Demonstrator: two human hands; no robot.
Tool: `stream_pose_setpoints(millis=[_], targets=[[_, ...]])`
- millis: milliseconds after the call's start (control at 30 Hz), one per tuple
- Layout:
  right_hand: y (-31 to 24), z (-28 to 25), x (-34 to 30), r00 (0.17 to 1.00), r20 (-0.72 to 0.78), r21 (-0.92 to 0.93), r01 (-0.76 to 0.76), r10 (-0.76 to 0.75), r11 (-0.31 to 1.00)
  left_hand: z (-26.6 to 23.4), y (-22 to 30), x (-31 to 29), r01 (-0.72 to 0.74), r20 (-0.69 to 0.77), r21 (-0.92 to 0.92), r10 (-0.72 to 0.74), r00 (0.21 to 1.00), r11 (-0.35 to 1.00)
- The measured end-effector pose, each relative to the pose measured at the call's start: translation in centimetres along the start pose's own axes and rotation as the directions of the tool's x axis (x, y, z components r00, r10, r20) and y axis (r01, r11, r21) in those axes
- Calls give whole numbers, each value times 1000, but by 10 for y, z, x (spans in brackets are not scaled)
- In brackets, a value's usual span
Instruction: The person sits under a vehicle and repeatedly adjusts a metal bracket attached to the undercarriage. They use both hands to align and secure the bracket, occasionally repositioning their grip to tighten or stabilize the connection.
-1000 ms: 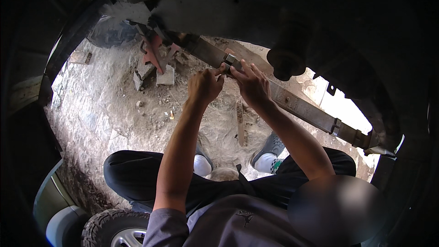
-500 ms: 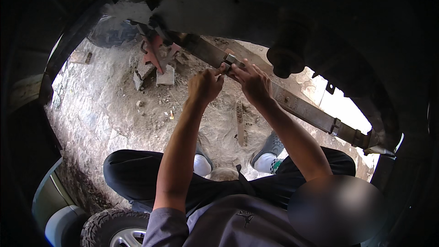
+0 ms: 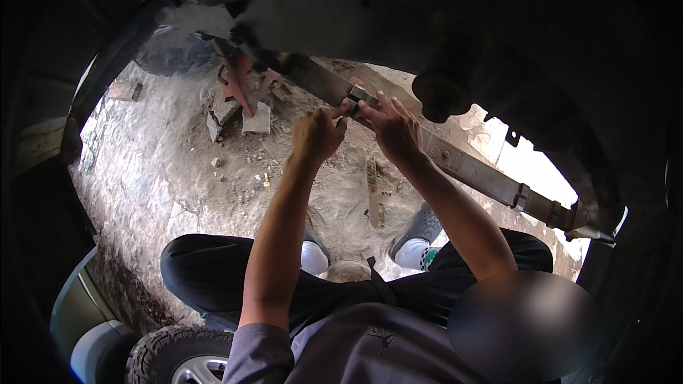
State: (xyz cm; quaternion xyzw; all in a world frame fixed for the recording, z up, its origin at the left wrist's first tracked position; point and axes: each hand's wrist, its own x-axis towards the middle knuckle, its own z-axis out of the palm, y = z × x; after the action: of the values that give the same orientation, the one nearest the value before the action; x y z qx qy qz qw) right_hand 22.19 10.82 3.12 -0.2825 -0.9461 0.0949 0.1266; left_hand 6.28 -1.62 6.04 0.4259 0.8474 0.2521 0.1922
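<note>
A long, flat metal bar like a leaf spring runs slantwise from the upper middle to the lower right. Around it sits a small, shiny metal clamp. My left hand is closed, its thumb and forefinger pinching at the clamp's near left side. From the right, my right hand grips the clamp with its thumb on the near face and its fingers bent over the bar. The fingertips behind the bar are hidden.
Dark vehicle underbody surrounds the view, with a rounded part hanging right of my hands. On the dirt floor stand a red metal stand and a broken block. A tyre lies lower left; a flat strip rests between my feet.
</note>
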Motion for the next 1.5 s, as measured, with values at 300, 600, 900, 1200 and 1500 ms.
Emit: stream_pose_setpoints(millis=[300,600,900,1200,1500], targets=[[-1,5,1,976,-154,-75,143,-154,987,-2,0,0,27,23,31,-27,999,999],[-7,2,-4,978,-115,-132,160,-176,978,1,3,-5,12,9,61,-13,1000,998],[-10,-7,0,973,-11,-236,220,-229,947,5,-7,-2,-25,-9,69,25,1000,997],[-17,4,2,987,-61,-255,126,-146,959,-3,2,-4,14,39,95,-18,999,995],[-11,5,-6,982,-30,-275,173,-188,946,2,-1,-1,0,26,69,-2,1000,998]])
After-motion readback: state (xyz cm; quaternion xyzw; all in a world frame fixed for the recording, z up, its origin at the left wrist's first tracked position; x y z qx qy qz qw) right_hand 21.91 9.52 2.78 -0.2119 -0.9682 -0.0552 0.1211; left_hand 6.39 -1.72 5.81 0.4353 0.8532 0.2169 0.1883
